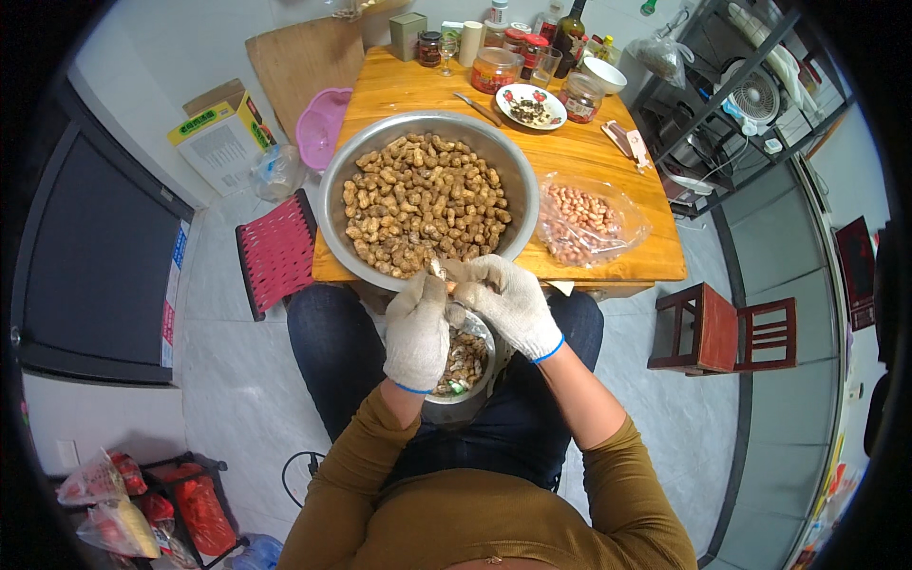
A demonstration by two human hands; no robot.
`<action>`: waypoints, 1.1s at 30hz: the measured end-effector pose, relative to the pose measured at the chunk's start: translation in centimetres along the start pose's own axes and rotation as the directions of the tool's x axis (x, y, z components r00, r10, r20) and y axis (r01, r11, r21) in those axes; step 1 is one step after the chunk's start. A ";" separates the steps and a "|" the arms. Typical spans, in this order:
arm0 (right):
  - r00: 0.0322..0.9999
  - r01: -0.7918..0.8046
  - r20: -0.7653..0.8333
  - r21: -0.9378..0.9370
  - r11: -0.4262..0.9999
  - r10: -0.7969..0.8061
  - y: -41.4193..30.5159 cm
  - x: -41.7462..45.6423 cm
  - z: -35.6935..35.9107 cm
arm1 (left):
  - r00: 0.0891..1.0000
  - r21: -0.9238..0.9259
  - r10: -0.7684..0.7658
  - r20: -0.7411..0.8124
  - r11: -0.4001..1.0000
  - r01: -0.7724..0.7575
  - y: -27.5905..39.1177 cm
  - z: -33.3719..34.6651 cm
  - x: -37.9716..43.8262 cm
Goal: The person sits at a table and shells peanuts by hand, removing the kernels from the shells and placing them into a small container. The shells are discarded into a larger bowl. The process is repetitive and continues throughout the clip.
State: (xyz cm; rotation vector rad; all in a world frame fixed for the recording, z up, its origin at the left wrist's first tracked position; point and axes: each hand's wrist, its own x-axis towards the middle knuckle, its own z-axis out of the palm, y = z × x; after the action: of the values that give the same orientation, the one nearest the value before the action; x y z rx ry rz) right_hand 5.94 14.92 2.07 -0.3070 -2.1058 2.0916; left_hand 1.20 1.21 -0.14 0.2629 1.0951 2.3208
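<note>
White knit gloves with blue cuffs cover both hands. My left hand (419,335) pinches a cracked peanut shell (437,269), whose pale inside shows. Fingertips of my right hand (502,296) meet it there, closed on the same peanut, partly hidden by the gloves. Just beyond the hands, a large metal basin (524,214) of unshelled peanuts (427,192) rests on the wooden table's near edge. Below the hands, between my knees, stands a bin (463,410) with broken shells (467,360) inside. Shelled peanuts (581,214) lie in a clear plastic bag (627,231) right of the basin.
A knife (479,109) and a plate (507,92) holding dark scraps lie behind the basin on the table (620,160). Jars and bottles (570,35) crowd its far end. A pink woven stool (276,253) stands left, a red wooden chair (712,331) right.
</note>
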 end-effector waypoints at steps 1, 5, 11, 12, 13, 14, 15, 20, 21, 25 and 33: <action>0.997 0.079 -0.001 -0.094 0.993 -0.079 0.1 -0.1 0.0 | 0.999 0.001 0.013 -0.038 1.000 -0.013 0.2 0.5 -0.1; 0.983 0.182 0.076 -0.269 0.946 -0.167 0.3 -0.9 -0.7 | 0.999 0.033 -0.013 -0.040 0.999 0.015 0.1 -0.2 -0.1; 0.991 0.132 0.060 -0.200 0.971 -0.123 -0.3 -1.8 -1.4 | 0.995 0.485 0.058 -0.078 0.874 -0.013 1.5 1.7 -1.0; 0.997 0.063 0.048 -0.090 0.994 -0.059 0.2 -1.8 -1.7 | 0.988 0.583 0.128 -0.092 0.811 -0.050 0.9 1.4 -0.8; 0.994 0.105 0.009 -0.079 0.991 -0.105 0.8 -1.9 -1.5 | 0.976 0.649 0.207 -0.063 0.751 -0.117 0.5 1.3 -0.9; 0.998 -0.030 0.044 -0.072 0.997 0.034 0.6 -2.0 -2.3 | 0.977 0.697 0.211 -0.035 0.706 -0.127 0.4 1.4 -1.1; 0.982 -0.164 0.086 -0.063 0.984 0.169 0.2 -2.0 -2.8 | 0.976 0.745 0.219 -0.011 0.653 -0.138 0.6 1.5 -1.2; 0.979 -0.114 -0.181 -0.082 0.990 0.098 -1.0 -1.2 -6.5 | 0.997 0.760 0.044 0.066 0.645 -0.079 0.8 1.7 -0.7; 0.971 -0.115 -0.229 -0.182 0.977 0.072 -2.4 -0.4 -8.3 | 0.993 0.798 0.027 0.118 0.593 -0.110 0.6 1.3 -0.6; 0.891 -0.123 -0.453 -0.286 0.950 -0.021 -0.2 5.4 -18.6 | 0.945 0.895 -0.096 0.314 0.363 -0.260 -0.3 0.7 -0.4; 0.875 -0.106 -0.469 -0.420 0.901 -0.115 -0.4 7.7 -22.2 | 0.915 0.950 -0.260 0.309 0.131 -0.284 -6.0 -5.3 0.0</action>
State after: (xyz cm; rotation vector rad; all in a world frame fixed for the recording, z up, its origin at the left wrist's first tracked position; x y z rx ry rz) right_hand 4.09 38.34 2.46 -0.7898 -2.1992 1.3123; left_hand 1.54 0.84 -8.09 1.2082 2.2396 0.9387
